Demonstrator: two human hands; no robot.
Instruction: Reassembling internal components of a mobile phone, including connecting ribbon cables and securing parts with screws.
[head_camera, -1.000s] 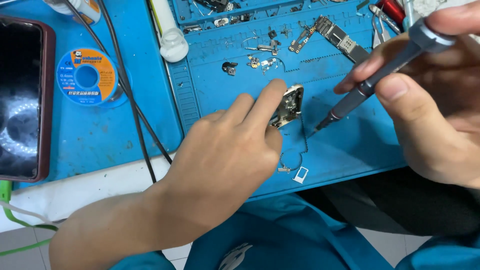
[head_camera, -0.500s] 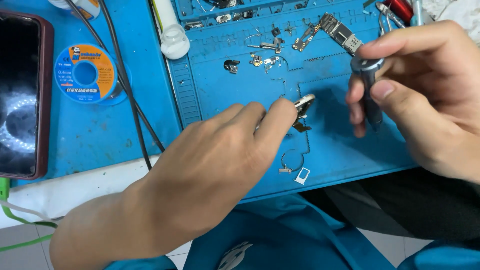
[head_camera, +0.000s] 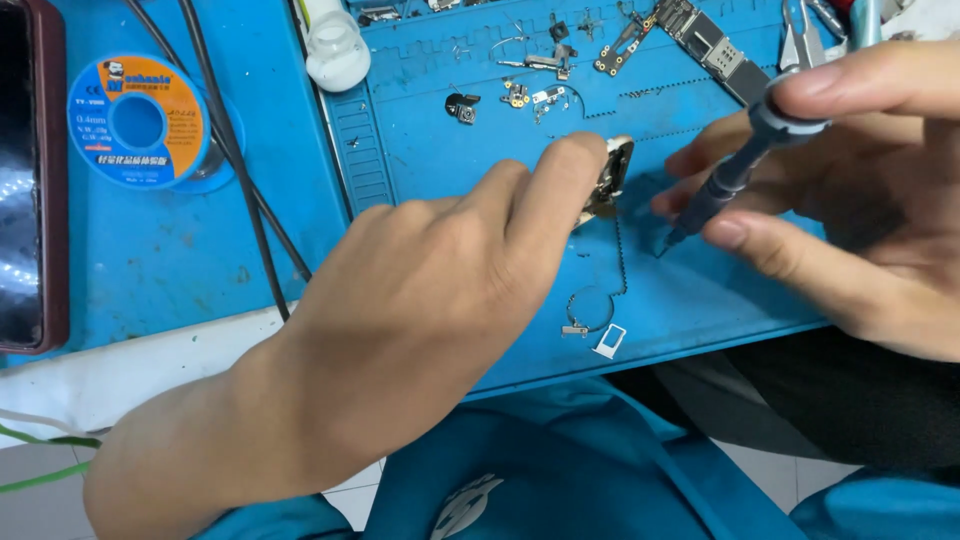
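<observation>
Pinning a small metal bracket (head_camera: 606, 180) against the blue repair mat (head_camera: 700, 300) is my left hand (head_camera: 420, 300), its fingers (head_camera: 560, 190) drawn together and pressed on the part's near edge, so that the piece stands tilted up under my fingertip near the middle of the mat. My right hand (head_camera: 850, 200) holds a slim grey screwdriver (head_camera: 735, 170): thumb and forefinger are closed on its cap, the other fingers steady the shaft, and the tip points down at the mat just beside the bracket, to its right. Whether the tip touches the mat I cannot tell.

Below the bracket lie a thin wire loop (head_camera: 590, 308) and a small white card tray (head_camera: 610, 342), close to the mat's near edge. Farther up the mat are scattered tiny metal parts (head_camera: 535, 90) and a narrow circuit board (head_camera: 705, 40). Left of the mat, on the blue counter (head_camera: 150, 260), sit a spool of solder wire (head_camera: 140, 120), two black cables (head_camera: 240, 170) and a white bottle cap (head_camera: 337, 55). A dark phone (head_camera: 25, 180) lies at the far left edge.
</observation>
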